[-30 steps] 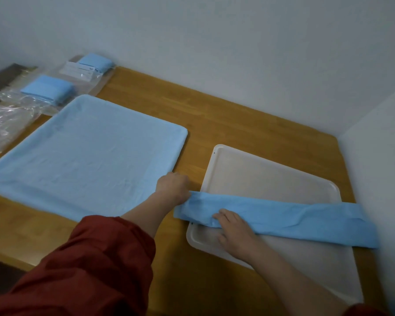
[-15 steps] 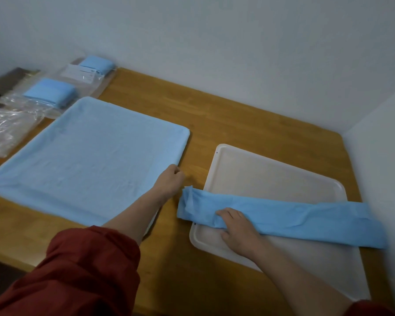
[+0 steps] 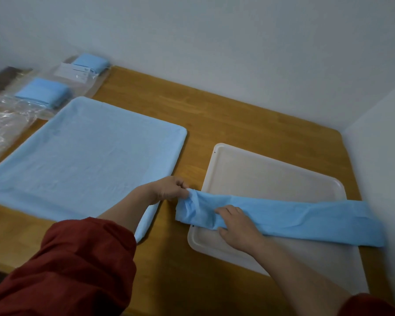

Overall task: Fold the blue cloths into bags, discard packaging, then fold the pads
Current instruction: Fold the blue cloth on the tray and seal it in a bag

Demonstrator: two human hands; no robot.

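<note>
A long blue cloth, folded into a narrow strip, lies across the near part of a white tray. My left hand pinches the strip's left end, which is lifted and bunched just off the tray's left edge. My right hand lies flat on the strip a little to the right, pressing it onto the tray. A large light blue pad is spread flat on the wooden table to the left. Two folded blue cloths in clear bags sit at the far left.
Crumpled clear packaging lies at the left edge beside the pad. A white wall runs behind the table, and another surface closes it on the right. Bare wood shows between pad and tray and along the near edge.
My left hand let go of the strip's end, drew back to the pad's corner, and now pinches the end again, lifting and bunching it. My right hand stays on the strip.
</note>
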